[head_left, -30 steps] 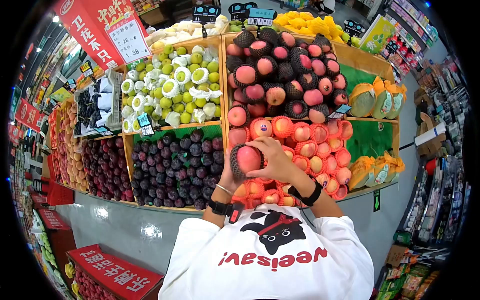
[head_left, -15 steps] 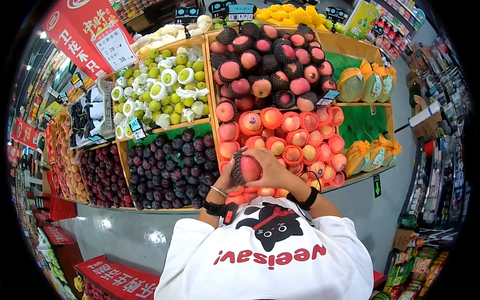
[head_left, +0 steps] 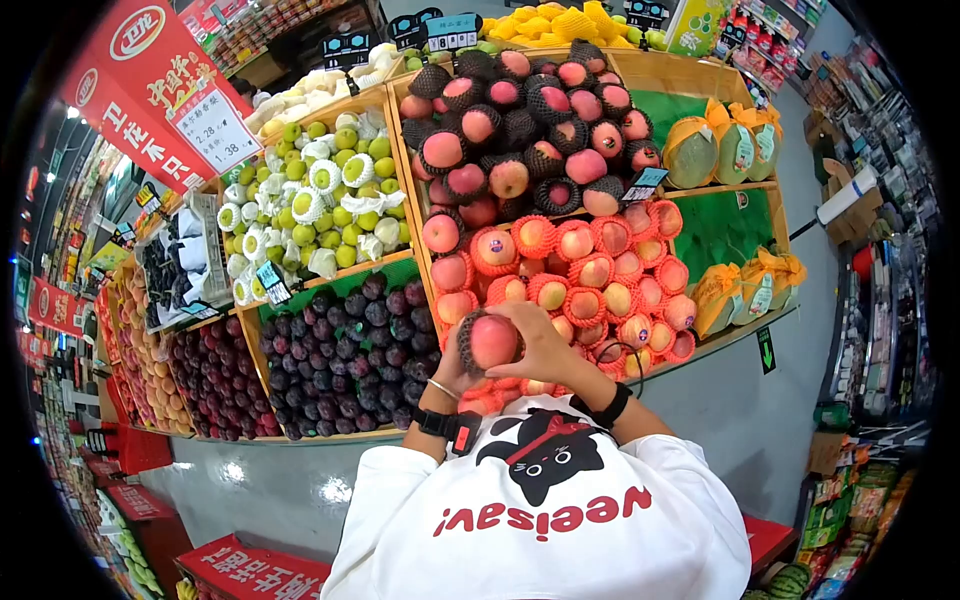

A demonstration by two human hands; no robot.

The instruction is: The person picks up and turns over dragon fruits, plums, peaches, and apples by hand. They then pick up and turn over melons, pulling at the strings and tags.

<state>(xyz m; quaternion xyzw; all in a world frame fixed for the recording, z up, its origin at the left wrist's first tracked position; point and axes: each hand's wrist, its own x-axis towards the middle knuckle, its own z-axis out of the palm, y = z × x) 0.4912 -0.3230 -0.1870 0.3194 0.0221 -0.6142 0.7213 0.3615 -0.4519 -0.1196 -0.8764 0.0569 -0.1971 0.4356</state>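
Between my two hands, in front of my chest, is a pink-red apple (head_left: 494, 341) with a dark foam net around its left and lower side. My left hand (head_left: 456, 362) is wrapped round the netted left side. My right hand (head_left: 545, 345) curls over the top and right side, its fingers on the fruit. Just beyond lie apples in pink-red foam nets (head_left: 593, 270). Farther back, apples in black nets (head_left: 508, 179) are piled in the same wooden stand.
Dark plums (head_left: 345, 350) fill a bin on the left, with green pears (head_left: 303, 236) behind them. Wrapped melons (head_left: 740, 155) sit at the right. A red sign (head_left: 155, 90) stands at the upper left. Grey floor (head_left: 700, 410) runs along the stand.
The apple has turned, showing more of its bare skin, and the net sits lower around it. My right hand has shifted slightly right and down. The view has tilted a little.
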